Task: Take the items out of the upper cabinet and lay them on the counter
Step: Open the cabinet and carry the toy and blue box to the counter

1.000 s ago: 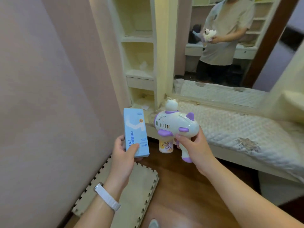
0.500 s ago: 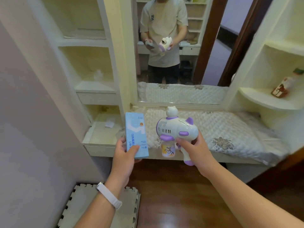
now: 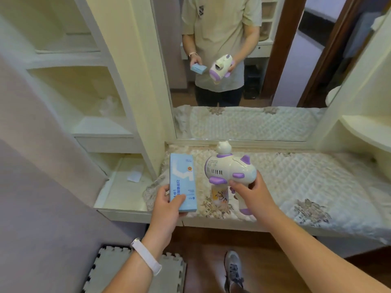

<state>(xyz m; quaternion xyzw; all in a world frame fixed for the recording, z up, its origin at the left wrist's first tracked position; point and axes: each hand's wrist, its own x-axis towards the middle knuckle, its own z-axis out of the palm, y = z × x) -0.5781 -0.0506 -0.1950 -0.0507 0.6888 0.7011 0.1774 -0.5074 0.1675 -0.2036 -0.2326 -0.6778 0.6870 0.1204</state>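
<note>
Mirror [image 3: 285, 81], foam mat [image 3: 110, 269], shoe [image 3: 233, 269], wooden floor [image 3: 203, 271]

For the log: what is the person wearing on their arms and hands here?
Both forearms are bare, with no gloves or rings visible on the left hand or right hand. A white wristband sits on the left wrist. The mirror shows short beige T-shirt sleeves.

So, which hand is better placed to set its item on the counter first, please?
Probably the right hand: its toy hangs over the counter's middle, while the left hand's box hovers near its front-left corner.
</note>
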